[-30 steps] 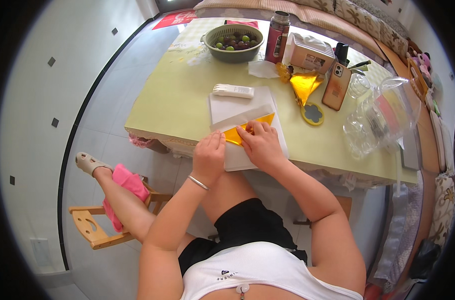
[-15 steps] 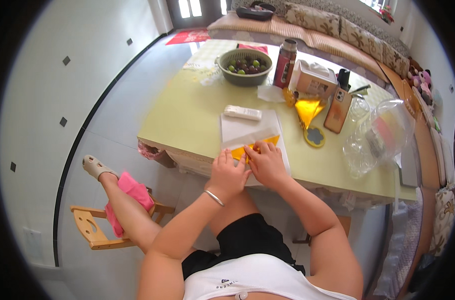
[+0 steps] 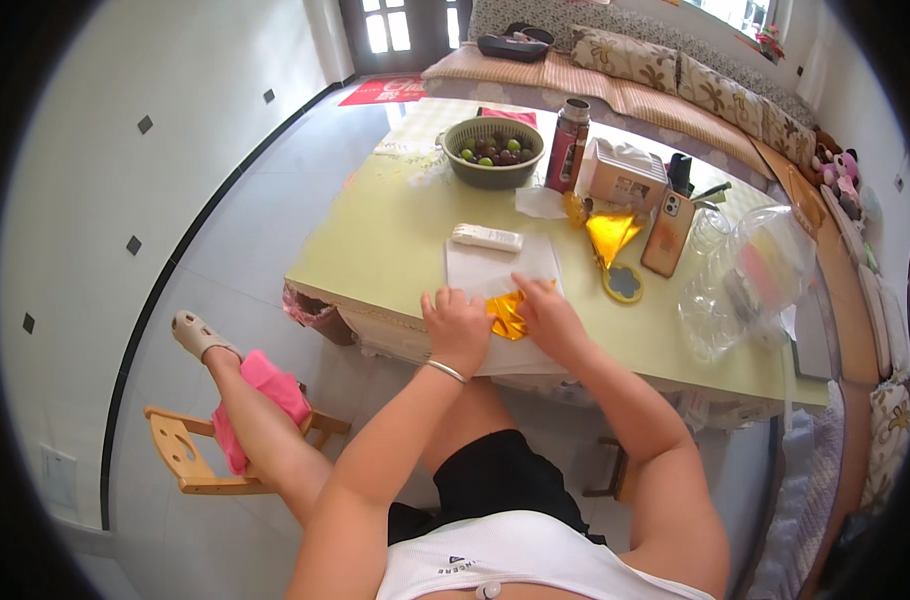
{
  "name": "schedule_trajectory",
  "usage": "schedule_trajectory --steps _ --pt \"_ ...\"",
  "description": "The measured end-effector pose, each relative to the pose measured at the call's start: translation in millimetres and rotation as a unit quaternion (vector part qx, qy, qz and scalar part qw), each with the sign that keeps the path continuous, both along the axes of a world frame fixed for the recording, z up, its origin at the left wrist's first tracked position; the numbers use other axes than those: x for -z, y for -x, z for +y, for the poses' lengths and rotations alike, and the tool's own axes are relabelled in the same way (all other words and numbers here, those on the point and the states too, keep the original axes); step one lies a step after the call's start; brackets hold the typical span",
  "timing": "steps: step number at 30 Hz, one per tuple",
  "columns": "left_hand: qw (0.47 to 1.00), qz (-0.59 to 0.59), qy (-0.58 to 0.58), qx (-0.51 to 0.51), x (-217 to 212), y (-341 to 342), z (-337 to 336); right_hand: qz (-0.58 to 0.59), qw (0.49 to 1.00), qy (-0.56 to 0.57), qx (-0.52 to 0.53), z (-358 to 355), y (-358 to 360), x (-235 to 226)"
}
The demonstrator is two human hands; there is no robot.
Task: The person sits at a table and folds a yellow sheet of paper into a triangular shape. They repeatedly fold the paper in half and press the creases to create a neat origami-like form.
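A shiny gold paper (image 3: 508,314) lies folded on a white sheet (image 3: 495,268) near the front edge of the pale green table (image 3: 395,240). My left hand (image 3: 456,328) presses on the paper's left side, fingers bent, a bracelet on the wrist. My right hand (image 3: 549,318) pins its right side with flat fingers. The gold paper shows only between the two hands.
A white remote (image 3: 487,238) lies behind the white sheet. Farther back are a green basket of fruit (image 3: 494,151), a flask (image 3: 569,146), a tissue box (image 3: 627,177), a gold paper cone (image 3: 611,232), a phone (image 3: 669,234) and a clear plastic bag (image 3: 750,280). A wooden stool (image 3: 190,450) stands at lower left.
The view has tilted up and shifted. My hands have drawn closer together over the gold paper, which now looks smaller and more folded than the long strip seen a second ago.
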State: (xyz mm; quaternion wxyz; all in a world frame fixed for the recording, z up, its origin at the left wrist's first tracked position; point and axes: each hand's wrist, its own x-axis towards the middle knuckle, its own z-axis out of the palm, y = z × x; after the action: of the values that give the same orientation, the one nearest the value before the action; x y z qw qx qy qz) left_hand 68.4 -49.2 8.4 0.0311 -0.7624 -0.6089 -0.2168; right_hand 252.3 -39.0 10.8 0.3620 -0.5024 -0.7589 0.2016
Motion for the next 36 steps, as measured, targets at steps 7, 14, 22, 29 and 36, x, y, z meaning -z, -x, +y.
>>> schedule_trajectory --steps 7,14,22,29,36 --pt "0.999 -0.019 0.030 0.028 0 5 18 -0.222 0.957 -0.183 0.015 35 -13 -10" --pt "0.992 0.034 0.052 0.107 -20 2 24 -0.382 0.912 -0.075 -0.131 46 -9 -36" --pt "0.984 0.008 -0.110 0.139 39 -8 8 -0.228 0.966 -0.037 -0.121 15 -13 6" --pt "0.981 0.013 -0.026 0.192 32 10 -16 -0.204 0.973 0.022 -0.108 17 -39 13" --pt "0.959 0.032 -0.053 0.276 16 31 -29 -0.225 0.968 0.005 -0.113 10 -40 4"
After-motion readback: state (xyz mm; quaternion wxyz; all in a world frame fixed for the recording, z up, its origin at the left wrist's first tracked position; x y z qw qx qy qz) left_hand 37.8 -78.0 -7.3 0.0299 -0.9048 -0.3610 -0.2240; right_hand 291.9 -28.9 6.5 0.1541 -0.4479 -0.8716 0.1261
